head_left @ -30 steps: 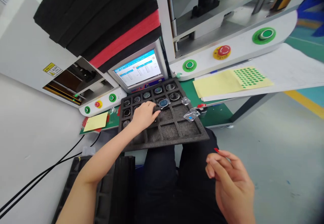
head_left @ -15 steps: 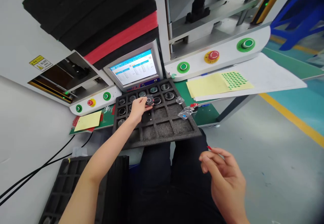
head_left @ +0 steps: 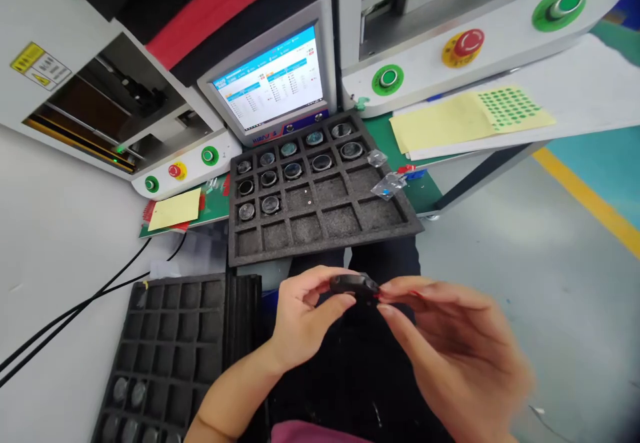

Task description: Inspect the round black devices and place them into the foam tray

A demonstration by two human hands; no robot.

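My left hand (head_left: pixel 305 316) grips a round black watch case (head_left: pixel 354 284) by its edge, tilted so that mostly its side shows. Close against the case's right side is my right hand (head_left: pixel 450 336), thumb and fingers pinched on a small red piece (head_left: pixel 415 293), partly hidden by the fingers. Beyond both hands lies a black foam tray (head_left: pixel 327 243) with several watch cases in its back and left pockets. A few tiny bits lie in one of its pockets.
Small clear bags (head_left: pixel 389 186) rest on the tray's right edge. A monitor (head_left: pixel 273 79) stands behind it, between two machines with green and red buttons (head_left: pixel 470 43). Yellow sheets (head_left: pixel 435 126) lie at right. More foam trays (head_left: pixel 170 343) are stacked at lower left.
My left hand has lifted the watch case from above the tray and brought it toward me. My right hand has moved left to meet it, the red piece still in its fingers.
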